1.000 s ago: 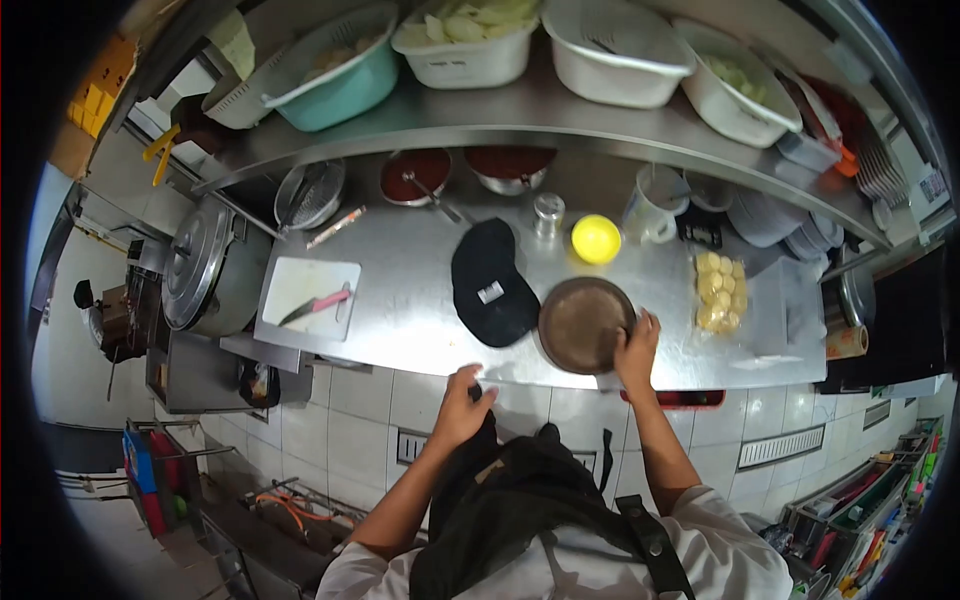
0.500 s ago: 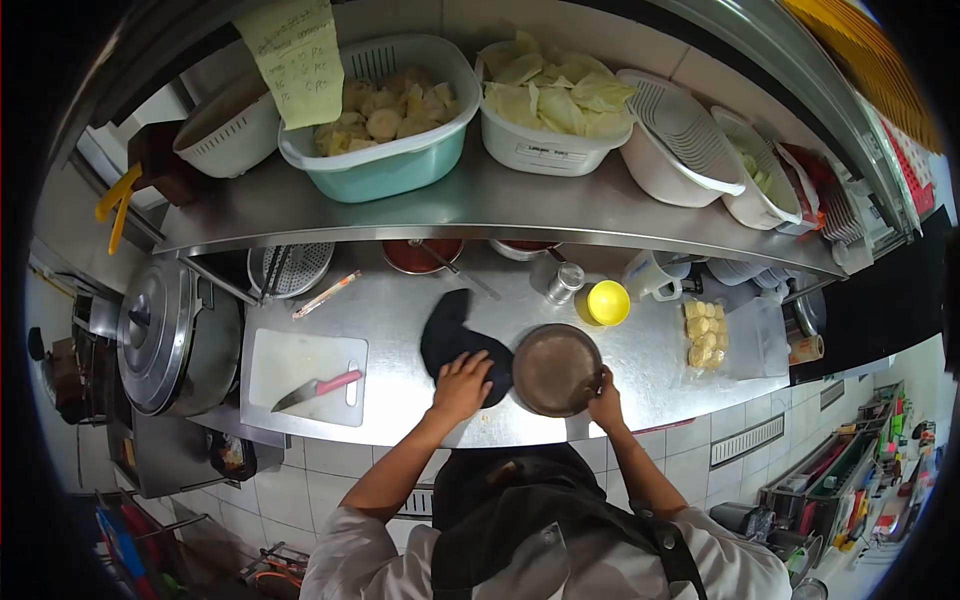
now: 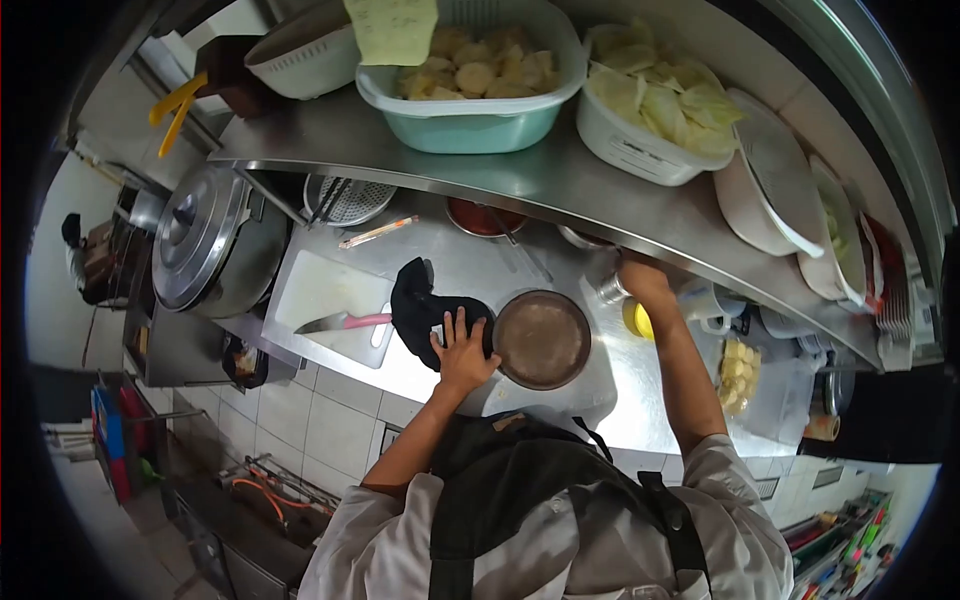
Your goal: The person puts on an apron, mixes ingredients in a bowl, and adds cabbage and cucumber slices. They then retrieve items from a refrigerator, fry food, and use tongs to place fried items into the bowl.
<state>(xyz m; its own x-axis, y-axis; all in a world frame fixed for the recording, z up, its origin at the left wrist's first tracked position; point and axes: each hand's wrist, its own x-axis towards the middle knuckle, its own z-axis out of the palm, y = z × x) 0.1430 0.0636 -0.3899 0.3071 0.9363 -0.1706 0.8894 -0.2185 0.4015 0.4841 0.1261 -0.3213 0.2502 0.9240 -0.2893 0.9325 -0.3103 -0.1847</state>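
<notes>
Spreading the left hand (image 3: 465,360) wide and palm down, in the head view, on a crumpled black cloth cap (image 3: 425,305) with a small white label, fanning the fingers across the fabric. Bringing the thumb right up to the rim of a round, shallow brown dish (image 3: 543,340); cannot tell whether touching it. Reaching with the right hand (image 3: 645,279) beneath the front edge of a long stainless-steel shelf (image 3: 470,170), next to a shiny silver cylindrical container (image 3: 610,291); cannot tell whether gripping it, given the partly hidden fingers. Covering part of a small bright-yellow round bowl (image 3: 637,319) with the right forearm. Can see the cap lying on a silvery steel table (image 3: 640,405), between the brown dish and a white rectangular cutting board (image 3: 320,283). Can see on that board a pink-handled kitchen knife (image 3: 345,321), pointing its handle at the cap and its blade away. Can also make out, farther right, a clear plastic pack of pale round pieces (image 3: 738,377) and, up on the shelf, a teal plastic tub (image 3: 470,130) of pale chunks beside a white plastic tub (image 3: 645,150) of pale green leaves.
</notes>
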